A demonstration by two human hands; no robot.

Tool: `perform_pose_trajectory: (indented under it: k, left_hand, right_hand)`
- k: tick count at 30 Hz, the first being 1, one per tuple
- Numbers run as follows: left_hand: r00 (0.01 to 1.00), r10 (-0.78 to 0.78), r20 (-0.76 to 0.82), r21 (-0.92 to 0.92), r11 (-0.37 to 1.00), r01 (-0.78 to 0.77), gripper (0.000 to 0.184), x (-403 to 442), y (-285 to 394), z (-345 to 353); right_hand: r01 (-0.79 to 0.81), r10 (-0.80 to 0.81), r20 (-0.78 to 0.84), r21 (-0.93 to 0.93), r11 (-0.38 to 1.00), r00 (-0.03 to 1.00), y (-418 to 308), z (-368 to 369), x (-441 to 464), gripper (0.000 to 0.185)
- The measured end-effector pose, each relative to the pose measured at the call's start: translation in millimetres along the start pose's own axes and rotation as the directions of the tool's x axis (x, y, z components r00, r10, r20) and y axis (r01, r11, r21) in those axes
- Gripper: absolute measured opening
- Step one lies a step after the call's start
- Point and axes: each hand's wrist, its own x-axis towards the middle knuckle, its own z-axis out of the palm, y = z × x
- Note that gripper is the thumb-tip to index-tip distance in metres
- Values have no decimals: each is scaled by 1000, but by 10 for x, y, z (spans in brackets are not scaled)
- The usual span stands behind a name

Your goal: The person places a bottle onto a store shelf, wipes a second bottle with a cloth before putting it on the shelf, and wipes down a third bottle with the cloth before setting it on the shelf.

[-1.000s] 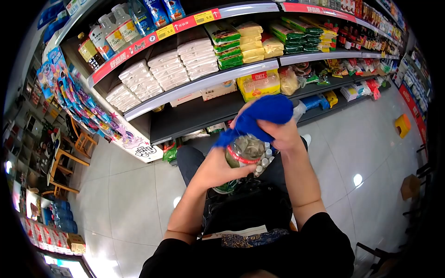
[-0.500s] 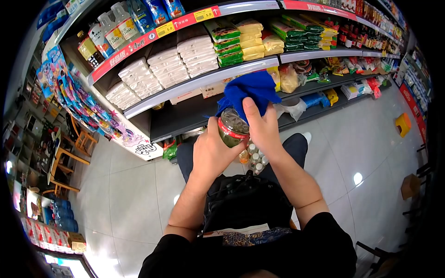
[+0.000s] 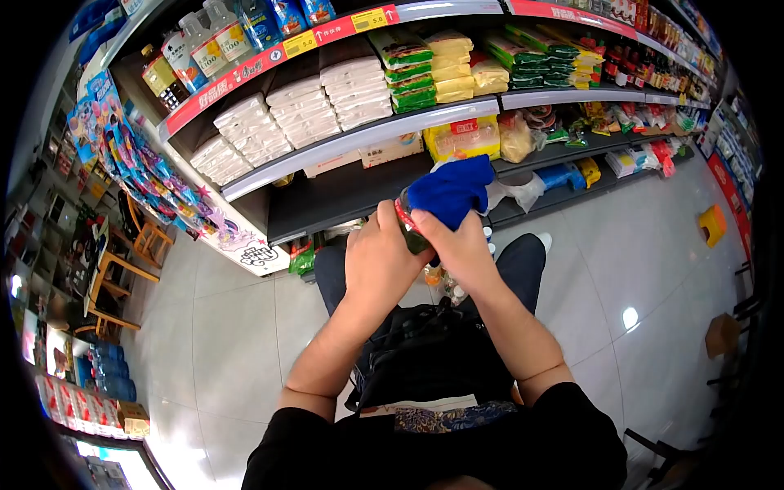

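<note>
- The round, greenish jar with a red band (image 3: 415, 240), partly hidden, lies in front of the dark, flat lower shelf board (image 3: 327, 200).
- The left hand (image 3: 380, 261) curls around the jar's side; the right hand (image 3: 460, 253) pinches the soft, blue fabric cloth (image 3: 453, 192) against it.
- Good technique, by judgement: firm left hold, cloth flat under even pressure, jar turned gradually beneath it.
- White, plastic-wrapped packets (image 3: 302, 110) are stacked above the board; pale, glossy floor tiles (image 3: 237, 351) extend before it; a brown wooden chair (image 3: 153, 245) stands to its left.
</note>
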Motion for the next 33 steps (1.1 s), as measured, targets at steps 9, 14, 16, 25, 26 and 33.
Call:
perform_pose_trajectory:
  k: [9, 14, 16, 25, 26, 33]
  left_hand:
    - [949, -7, 314, -425, 893, 147, 61, -90, -79, -108]
    - [788, 288, 544, -837, 251, 486, 56, -62, -190, -34]
    - [732, 270, 626, -760, 3, 650, 62, -92, -153, -45]
    - [686, 410, 600, -558, -400, 727, 72, -332, -241, 224]
    - [701, 383, 601, -596, -370, 713, 74, -347, -230, 218]
    - [937, 131, 323, -773, 608, 181, 57, -375, -155, 124]
  right_hand:
    - [-195, 136, 153, 489, 850, 979, 149, -230, 74, 44]
    - [-243, 118, 251, 555, 796, 961, 138, -295, 101, 46]
    - [-260, 117, 277, 561, 786, 954, 165, -312, 138, 42]
    - [-362, 232, 290, 570, 738, 929, 211, -304, 205, 45]
    - [-339, 246, 240, 535, 774, 939, 131, -262, 190, 44]
    - [-180, 129, 160, 364, 914, 979, -291, -197, 247, 41]
